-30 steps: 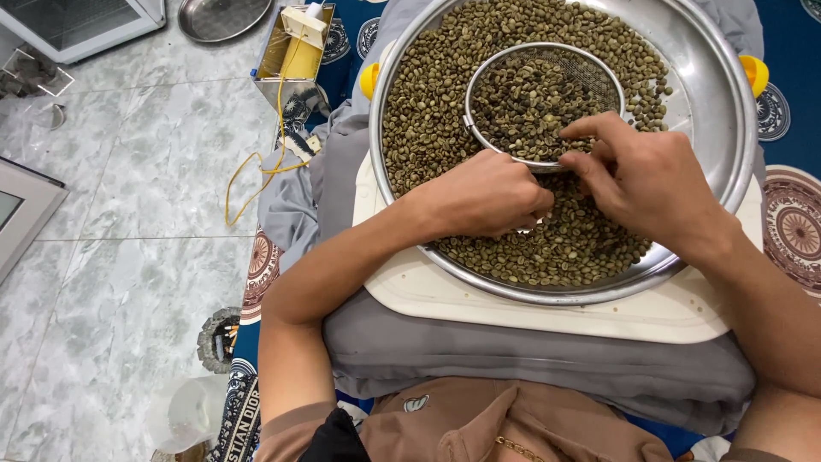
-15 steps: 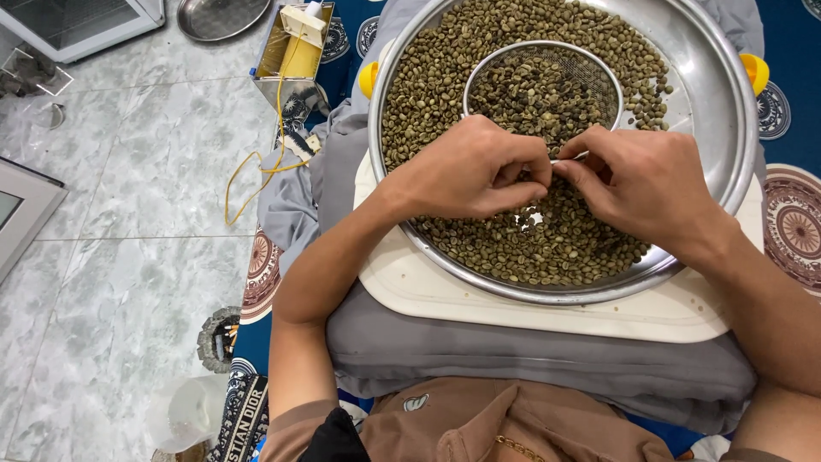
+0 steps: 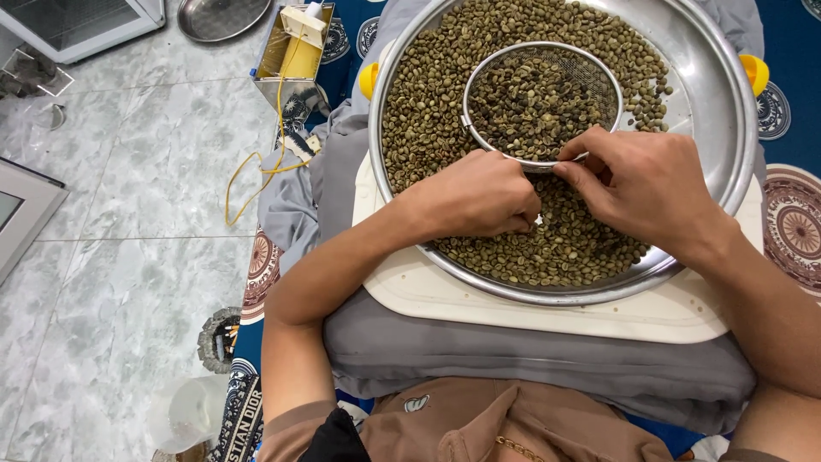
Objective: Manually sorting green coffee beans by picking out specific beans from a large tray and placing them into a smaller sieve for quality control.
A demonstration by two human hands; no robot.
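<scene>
While both hands work over the large round steel tray, the tray rests on a cream-coloured board, which in turn lies on a folded grey cushion across the person's lap. Pale green coffee beans cover most of the tray floor; a bare strip of metal shows along the upper right side. A round wire-mesh sieve sits inside the tray, on top of the bean layer, and holds a separate, darker batch of beans. The left hand lies knuckles-up on the beans just below the near rim of the sieve, with the fingers curled under toward the palm; whether anything is pinched beneath them cannot be determined from this view. The right hand is positioned at the lower right rim of the sieve, fingers bent and drawn together, with the fingertips touching the rim; whether they grip it or carry a bean cannot be told. The two hands are close together, separated by a small gap over the beans. Two yellow knobs project from beneath the tray, one at each side. On the grey marble floor to the left stand an open metal box with a yellow cable trailing from it, and a second, smaller steel dish near the top edge.
</scene>
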